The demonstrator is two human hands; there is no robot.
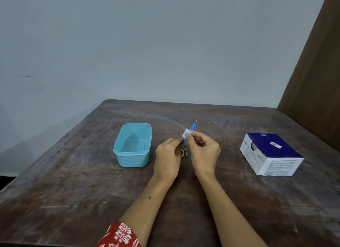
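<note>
Both hands meet above the middle of the brown table [73, 182]. My left hand [168, 154] grips the lower end of a thin blue tool [192, 127] with a fine metal tip pointing up and away. My right hand [203, 151] pinches a small white pad [186, 133] against the tool's blue shaft. A bit of yellow and a thin dark part [182, 152] show between the two hands; I cannot tell what they belong to.
An open light-blue plastic tub [132, 145] stands left of the hands, with nothing visible inside. A blue and white cardboard box [272, 154] sits at the right. A grey wall runs behind the table, and a brown panel rises at the far right.
</note>
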